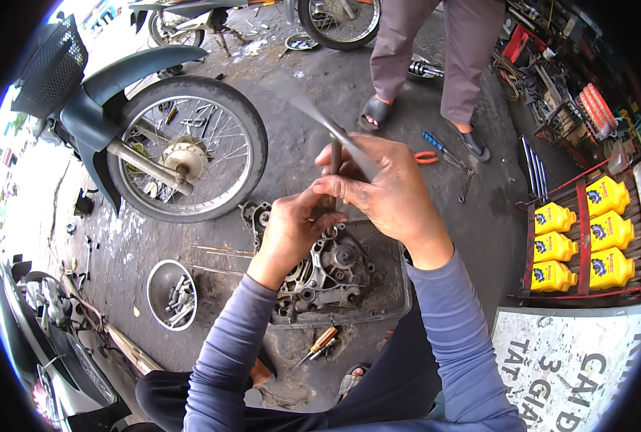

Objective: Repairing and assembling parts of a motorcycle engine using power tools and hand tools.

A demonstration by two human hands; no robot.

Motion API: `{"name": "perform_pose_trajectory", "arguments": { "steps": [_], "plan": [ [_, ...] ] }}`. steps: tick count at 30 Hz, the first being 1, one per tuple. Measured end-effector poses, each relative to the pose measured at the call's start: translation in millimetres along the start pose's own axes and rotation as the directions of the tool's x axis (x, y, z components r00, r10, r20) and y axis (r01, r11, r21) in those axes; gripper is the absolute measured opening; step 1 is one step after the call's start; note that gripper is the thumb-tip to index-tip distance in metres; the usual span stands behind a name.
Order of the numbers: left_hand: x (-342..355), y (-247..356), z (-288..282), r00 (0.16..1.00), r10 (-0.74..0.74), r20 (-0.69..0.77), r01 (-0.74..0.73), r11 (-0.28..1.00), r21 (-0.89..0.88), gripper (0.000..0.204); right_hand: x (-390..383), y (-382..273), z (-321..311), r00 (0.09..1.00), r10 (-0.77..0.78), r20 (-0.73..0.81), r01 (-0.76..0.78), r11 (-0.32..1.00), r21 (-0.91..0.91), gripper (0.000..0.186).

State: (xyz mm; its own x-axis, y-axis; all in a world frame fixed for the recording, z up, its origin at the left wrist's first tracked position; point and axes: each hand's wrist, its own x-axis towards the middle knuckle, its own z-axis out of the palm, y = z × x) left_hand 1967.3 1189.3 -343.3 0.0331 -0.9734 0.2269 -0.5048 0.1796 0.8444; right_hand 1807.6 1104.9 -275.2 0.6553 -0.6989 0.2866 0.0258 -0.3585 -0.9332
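Observation:
A T-handle wrench (335, 153) stands upright over the engine, its crossbar smeared by motion. My right hand (389, 191) is closed round the upper shaft just under the crossbar. Lower down, my left hand (295, 225) pinches the shaft near its bottom end. The wrench's tip is hidden behind my left fingers. Below both hands lies an opened motorcycle engine (338, 263), with greasy metal cases and round parts showing. It rests in a shallow dark tray (396, 306).
A motorcycle front wheel (252, 137) stands at left, above a metal bowl (152, 295) of small parts. An orange-handled screwdriver (325, 337) lies before the tray. Red-handled pliers (427, 157) lie beyond, near a standing person (468, 65). Yellow bottles (608, 230) fill a rack at right.

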Motion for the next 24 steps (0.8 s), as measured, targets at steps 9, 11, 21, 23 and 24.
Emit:
{"name": "perform_pose_trajectory", "arguments": {
  "steps": [9, 11, 21, 23, 24],
  "plan": [
    [-1.3, -8.9, -0.4, 0.998, 0.054, -0.013, -0.054, 0.998, -0.024, 0.036, 2.9, 5.0, 2.3, 0.998, -0.039, 0.05, 0.041, 0.998, -0.041, 0.021],
    [3.7, -4.8, -4.8, 1.0, 0.027, 0.006, -0.027, 1.0, -0.008, 0.037, 5.1, 9.0, 8.3, 0.999, -0.04, 0.025, 0.032, 0.969, 0.247, 0.02],
    [17.3, -86.4, 4.2, 0.878, -0.019, 0.478, -0.128, 0.953, 0.274, 0.017, 3.4, 7.1, 7.1, 0.993, 0.096, 0.067, -0.113, 0.937, 0.329, 0.016],
    [21.2, -82.8, 5.7, 0.87, -0.045, 0.491, -0.082, 0.969, 0.233, 0.019, 5.4, 7.0, 7.4, 0.997, -0.044, 0.071, 0.021, 0.957, 0.289, 0.024],
    [22.5, -80.8, 6.5, 0.86, -0.06, 0.507, -0.097, 0.955, 0.278, 0.019, 5.1, 6.5, 8.5, 0.997, -0.043, 0.067, 0.022, 0.957, 0.288, 0.024]
  ]
}}
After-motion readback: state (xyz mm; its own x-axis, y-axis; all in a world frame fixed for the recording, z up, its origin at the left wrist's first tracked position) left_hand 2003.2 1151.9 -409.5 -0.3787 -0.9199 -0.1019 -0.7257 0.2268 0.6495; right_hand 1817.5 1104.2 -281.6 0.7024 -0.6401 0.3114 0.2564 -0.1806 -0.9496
